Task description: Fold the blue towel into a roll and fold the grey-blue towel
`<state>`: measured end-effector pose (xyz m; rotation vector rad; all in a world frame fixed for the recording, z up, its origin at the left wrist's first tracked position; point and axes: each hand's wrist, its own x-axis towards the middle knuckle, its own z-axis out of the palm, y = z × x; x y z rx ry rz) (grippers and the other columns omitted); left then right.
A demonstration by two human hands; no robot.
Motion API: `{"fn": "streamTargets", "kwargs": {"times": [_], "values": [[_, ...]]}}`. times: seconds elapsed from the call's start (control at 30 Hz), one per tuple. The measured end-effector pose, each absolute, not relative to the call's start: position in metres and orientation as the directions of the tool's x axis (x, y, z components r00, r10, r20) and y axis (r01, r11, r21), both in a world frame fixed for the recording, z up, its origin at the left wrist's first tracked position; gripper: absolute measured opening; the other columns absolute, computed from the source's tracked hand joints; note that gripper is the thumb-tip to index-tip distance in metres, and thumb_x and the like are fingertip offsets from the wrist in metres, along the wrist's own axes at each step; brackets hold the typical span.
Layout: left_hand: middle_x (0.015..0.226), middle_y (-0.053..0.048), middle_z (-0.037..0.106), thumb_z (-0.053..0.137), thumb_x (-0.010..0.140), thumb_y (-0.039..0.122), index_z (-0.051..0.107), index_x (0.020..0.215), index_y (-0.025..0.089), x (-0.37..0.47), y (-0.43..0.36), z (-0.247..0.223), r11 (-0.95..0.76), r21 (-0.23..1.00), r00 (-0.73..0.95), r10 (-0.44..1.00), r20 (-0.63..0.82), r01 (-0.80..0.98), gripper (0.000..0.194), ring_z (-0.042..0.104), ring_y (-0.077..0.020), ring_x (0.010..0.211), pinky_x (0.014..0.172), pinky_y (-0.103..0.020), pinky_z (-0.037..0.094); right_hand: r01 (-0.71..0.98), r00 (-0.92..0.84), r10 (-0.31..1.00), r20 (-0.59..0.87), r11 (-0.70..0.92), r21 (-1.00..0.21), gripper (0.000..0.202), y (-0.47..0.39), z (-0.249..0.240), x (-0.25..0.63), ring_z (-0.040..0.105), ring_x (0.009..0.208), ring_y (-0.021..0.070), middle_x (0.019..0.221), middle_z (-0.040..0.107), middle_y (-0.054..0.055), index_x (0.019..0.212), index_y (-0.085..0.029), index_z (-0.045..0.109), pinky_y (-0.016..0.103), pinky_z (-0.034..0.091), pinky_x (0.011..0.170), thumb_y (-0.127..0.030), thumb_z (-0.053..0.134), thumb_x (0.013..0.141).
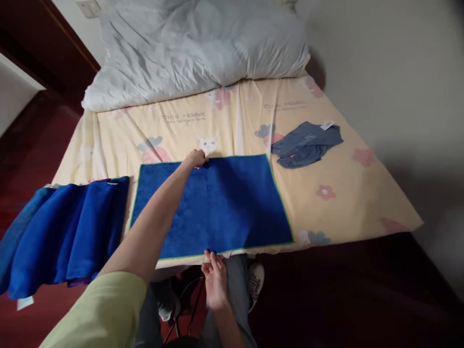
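Observation:
A blue towel (232, 203) with a thin green border lies spread flat on the bed. My left hand (196, 158) reaches across it and pinches the middle of its far edge. At the near edge, my right hand (216, 280), palm turned up, has its thumb and fingertips closed on the green border. To the left, several blue towels (65, 232) lie together and hang over the bed's front edge, a white tag (25, 303) showing below them.
The bed (348, 203) wears a yellow sheet printed with rabbits and carrots. A grey-blue garment (308, 143) lies crumpled at right. A large grey quilt (203, 48) is bunched at the back. A wall (391, 87) flanks the bed's right side.

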<state>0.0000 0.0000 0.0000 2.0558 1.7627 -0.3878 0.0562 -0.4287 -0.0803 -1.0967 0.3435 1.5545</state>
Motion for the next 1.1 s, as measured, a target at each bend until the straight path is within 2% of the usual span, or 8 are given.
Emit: {"fn": "streamTargets", "kwargs": {"times": [0.2, 0.4, 0.6, 0.73, 0.83, 0.9, 0.97, 1.1], "values": [[0.113, -0.018, 0.070, 0.047, 0.098, 0.043, 0.071, 0.123, 0.013, -0.003, 0.008, -0.004, -0.096, 0.125, 0.126, 0.958, -0.256, 0.988, 0.045, 0.062, -0.0292, 0.116, 0.100, -0.035, 0.048, -0.881, 0.097, 0.599, -0.795, -0.319, -0.349, 0.053, -0.433, -0.076, 0.058, 0.065, 0.060, 0.0089, 0.102, 0.080, 0.009, 0.089, -0.016, 0.072, 0.025, 0.056, 0.065, -0.051, 0.097, 0.057], [0.122, -0.023, 0.066, 0.045, 0.099, 0.038, 0.068, 0.125, 0.007, -0.001, 0.003, -0.013, -0.112, 0.147, 0.151, 0.947, -0.284, 0.983, 0.046, 0.059, -0.0303, 0.120, 0.105, -0.035, 0.045, -0.860, 0.125, 0.613, -0.780, -0.325, -0.393, 0.050, -0.432, -0.068, 0.059, 0.068, 0.064, 0.0111, 0.102, 0.080, 0.010, 0.086, -0.016, 0.075, 0.026, 0.058, 0.068, -0.052, 0.095, 0.058], [0.119, -0.022, 0.068, 0.043, 0.099, 0.035, 0.069, 0.122, 0.007, 0.002, -0.008, 0.001, -0.073, 0.222, 0.119, 0.972, -0.203, 0.972, 0.044, 0.058, -0.0300, 0.120, 0.107, -0.035, 0.042, -0.793, 0.185, 0.639, -0.747, -0.352, -0.498, 0.047, -0.439, -0.058, 0.059, 0.072, 0.071, 0.0165, 0.104, 0.080, 0.011, 0.087, -0.016, 0.077, 0.031, 0.060, 0.073, -0.055, 0.091, 0.063], [0.112, -0.021, 0.071, 0.048, 0.098, 0.034, 0.073, 0.114, 0.007, -0.003, -0.019, 0.041, -0.080, 0.257, 0.128, 0.976, -0.175, 0.963, 0.040, 0.059, -0.0302, 0.118, 0.106, -0.033, 0.043, -0.672, 0.227, 0.686, -0.692, -0.404, -0.621, 0.033, -0.443, -0.043, 0.064, 0.074, 0.079, 0.0249, 0.096, 0.081, -0.002, 0.077, -0.029, 0.076, 0.042, 0.060, 0.079, -0.060, 0.081, 0.069], [0.101, -0.018, 0.073, 0.050, 0.097, 0.035, 0.075, 0.106, 0.008, -0.014, -0.032, 0.086, -0.058, 0.310, 0.106, 0.984, -0.141, 0.949, 0.038, 0.064, -0.0273, 0.110, 0.101, -0.031, 0.046, -0.554, 0.296, 0.718, -0.630, -0.408, -0.726, 0.032, -0.449, -0.024, 0.075, 0.071, 0.073, 0.0251, 0.077, 0.077, 0.001, 0.068, -0.028, 0.075, 0.041, 0.058, 0.074, -0.059, 0.079, 0.070], [0.094, -0.015, 0.074, 0.050, 0.097, 0.035, 0.076, 0.104, 0.010, -0.024, -0.045, 0.117, -0.039, 0.360, 0.083, 0.991, -0.109, 0.932, 0.036, 0.066, -0.0253, 0.103, 0.097, -0.030, 0.048, -0.456, 0.388, 0.750, -0.536, -0.349, -0.819, 0.035, -0.455, -0.010, 0.087, 0.066, 0.067, 0.0225, 0.068, 0.071, 0.002, 0.060, -0.026, 0.071, 0.037, 0.055, 0.069, -0.057, 0.081, 0.070], [0.091, -0.013, 0.075, 0.051, 0.096, 0.037, 0.076, 0.101, 0.013, -0.037, -0.060, 0.148, -0.030, 0.403, 0.059, 0.997, -0.059, 0.915, 0.035, 0.068, -0.0246, 0.100, 0.093, -0.030, 0.050, -0.335, 0.511, 0.761, -0.400, -0.252, -0.908, 0.035, -0.460, 0.004, 0.103, 0.062, 0.066, 0.0202, 0.072, 0.069, 0.000, 0.058, -0.027, 0.069, 0.035, 0.053, 0.065, -0.058, 0.081, 0.068], [0.097, -0.011, 0.076, 0.057, 0.091, 0.048, 0.076, 0.093, 0.016, -0.071, -0.099, 0.206, -0.081, 0.486, 0.043, 0.995, 0.090, 0.870, 0.037, 0.068, -0.0258, 0.100, 0.088, -0.029, 0.051, -0.108, 0.601, 0.783, -0.161, -0.120, -0.987, 0.037, -0.465, 0.029, 0.143, 0.063, 0.070, 0.0214, 0.076, 0.069, 0.002, 0.072, -0.025, 0.075, 0.035, 0.055, 0.068, -0.062, 0.078, 0.071]]}}
